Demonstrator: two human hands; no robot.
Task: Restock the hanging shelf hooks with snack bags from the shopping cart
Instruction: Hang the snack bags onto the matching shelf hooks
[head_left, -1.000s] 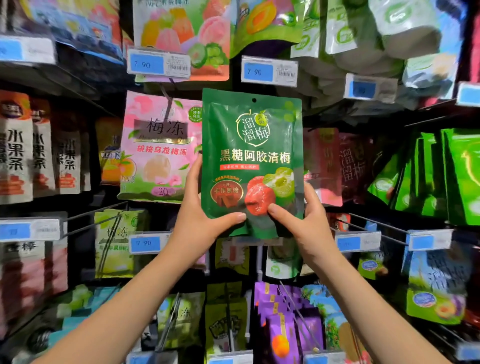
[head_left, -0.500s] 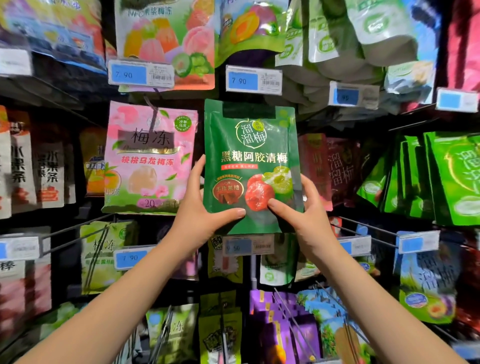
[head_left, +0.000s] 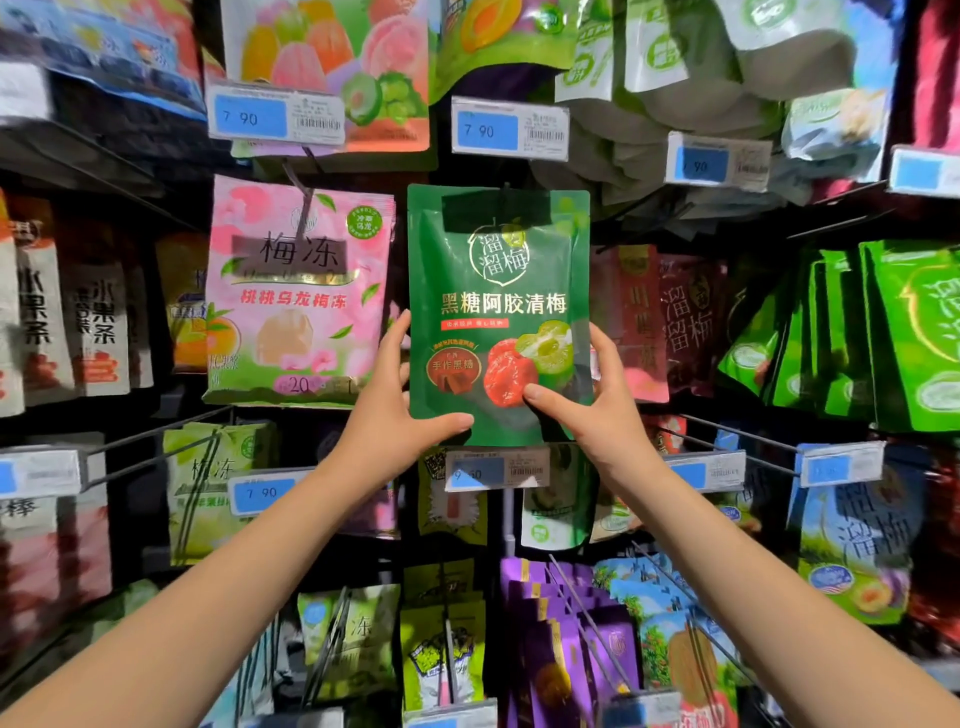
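Note:
I hold a dark green snack bag (head_left: 498, 291) upright at the centre of the hanging shelf. It shows white and gold characters and a picture of a red plum and a green plum. My left hand (head_left: 395, 415) grips its lower left edge, thumb across the front. On the lower right edge, my right hand (head_left: 597, 410) pinches the bag the same way. The bag's top sits just under a price tag (head_left: 511, 130) of the row above. Whether a hook passes through its top hole is hidden.
A pink jelly bag (head_left: 296, 296) hangs on the hook to the left, red bags (head_left: 670, 322) and bright green bags (head_left: 883, 332) to the right. Wire hooks with price tags (head_left: 496, 467) jut out below, above purple bags (head_left: 561, 649). The shopping cart is out of view.
The green bag has moved a little deeper toward the shelf, and both hands went with it. My grip on it is the same. The view has shifted slightly right.

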